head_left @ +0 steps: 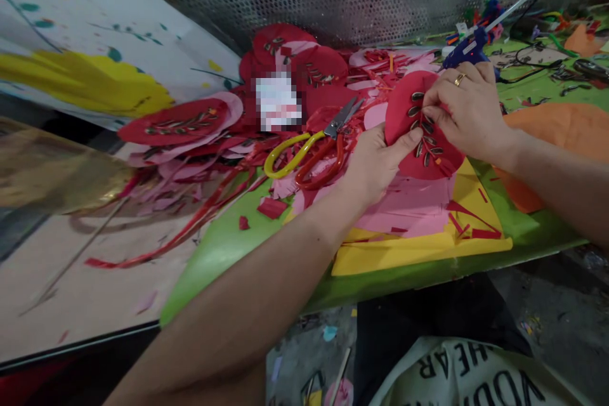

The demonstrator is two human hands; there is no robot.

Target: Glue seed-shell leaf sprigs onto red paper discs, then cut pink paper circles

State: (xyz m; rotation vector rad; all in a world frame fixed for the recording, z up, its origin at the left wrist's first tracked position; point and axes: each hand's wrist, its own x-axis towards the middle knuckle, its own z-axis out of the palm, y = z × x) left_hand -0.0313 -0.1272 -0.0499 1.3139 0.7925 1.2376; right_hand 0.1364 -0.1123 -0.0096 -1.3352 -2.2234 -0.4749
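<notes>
The red oval felt piece with small dark leaf shapes (421, 136) lies right of centre in the frame, tilted, its long axis running upper left to lower right. The left hand (375, 162) grips its lower-left edge, thumb on top. The right hand (464, 108) pinches closed on its upper face from the right. Yellow-and-red-handled scissors (311, 149) lie just left on the bench (214, 254).

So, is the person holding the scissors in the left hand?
No, the scissors lie on the scraps beside the left hand, which holds the red disc together with the right hand.
</notes>
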